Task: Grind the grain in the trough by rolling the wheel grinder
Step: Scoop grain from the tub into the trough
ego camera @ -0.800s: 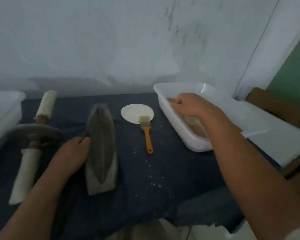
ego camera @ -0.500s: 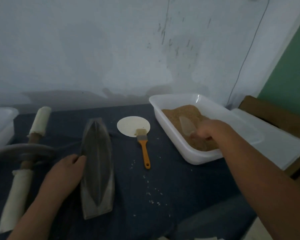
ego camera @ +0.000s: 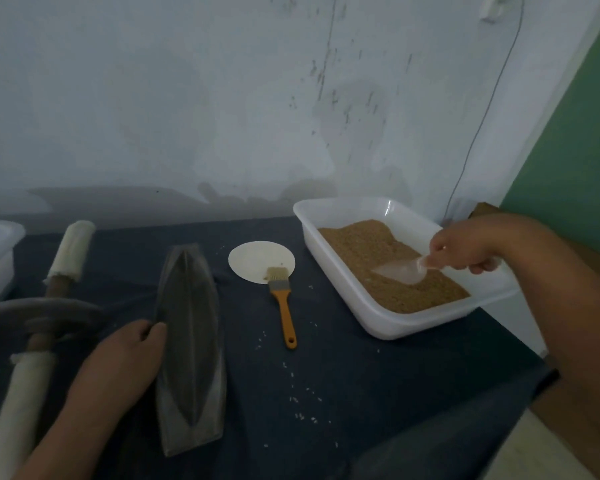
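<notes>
Lying empty on the dark cloth, the trough [ego camera: 189, 348] runs its long axis away from the person, well left of the tub [ego camera: 378, 323] of grain [ego camera: 371, 251]. The right hand [ego camera: 465, 247] grips a clear scoop [ego camera: 400, 272] low over that grain, so any load must travel leftward. The left hand [ego camera: 125, 362], fingers loosely curled, rests against the trough's left wall, nearer it than the right; the wheel grinder [ego camera: 39, 320] lies just left, untouched.

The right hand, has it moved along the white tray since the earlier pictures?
Yes. The right hand went from the far left corner of the white tray to its right side, now holding a clear scoop over the grain.
</notes>
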The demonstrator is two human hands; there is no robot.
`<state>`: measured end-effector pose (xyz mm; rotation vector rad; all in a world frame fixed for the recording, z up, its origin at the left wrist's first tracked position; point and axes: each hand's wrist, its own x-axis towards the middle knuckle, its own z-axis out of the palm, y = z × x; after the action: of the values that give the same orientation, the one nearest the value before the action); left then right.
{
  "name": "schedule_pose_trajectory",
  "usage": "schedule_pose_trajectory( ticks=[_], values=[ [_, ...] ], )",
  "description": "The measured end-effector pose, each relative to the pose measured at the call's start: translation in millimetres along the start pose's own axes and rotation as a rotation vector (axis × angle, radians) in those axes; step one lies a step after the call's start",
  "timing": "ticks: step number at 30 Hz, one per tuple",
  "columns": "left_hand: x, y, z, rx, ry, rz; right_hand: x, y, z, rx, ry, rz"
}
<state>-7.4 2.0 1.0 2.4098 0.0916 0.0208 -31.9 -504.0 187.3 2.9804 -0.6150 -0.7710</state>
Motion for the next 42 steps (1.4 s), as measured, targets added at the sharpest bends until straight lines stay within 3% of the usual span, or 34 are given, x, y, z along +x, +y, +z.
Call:
schedule_pose_trajectory(
  ticks=[3, 7, 16, 22, 26, 38, 42],
  values=[
    [-2, 1, 0, 0.004, -0.002, -0.005, -2, -13, 9, -0.099, -0.176, -0.042],
    [-3, 3, -1, -0.001, -0.016, -0.022, 16, -46, 27, -0.152, -0.216, -0.137],
    [1, 1, 2, -0.012, -0.012, -0.028, 95, -120, 41, 0.072, 0.054, -0.005],
    [5, -1, 4, -0.042, -0.009, -0.031, 120, -146, 51, 0.331, 0.141, -0.061],
    [5, 0, 4, -0.063, -0.015, -0.032, 123, -142, 55, 0.404, 0.15, -0.083],
    [5, -2, 7, -0.083, -0.012, -0.048, 77, -82, 56, 0.705, 0.448, -0.184],
    [-2, -9, 2, -0.13, 0.004, -0.062, 44, -94, 59, 0.734, 0.431, -0.301]
  ],
)
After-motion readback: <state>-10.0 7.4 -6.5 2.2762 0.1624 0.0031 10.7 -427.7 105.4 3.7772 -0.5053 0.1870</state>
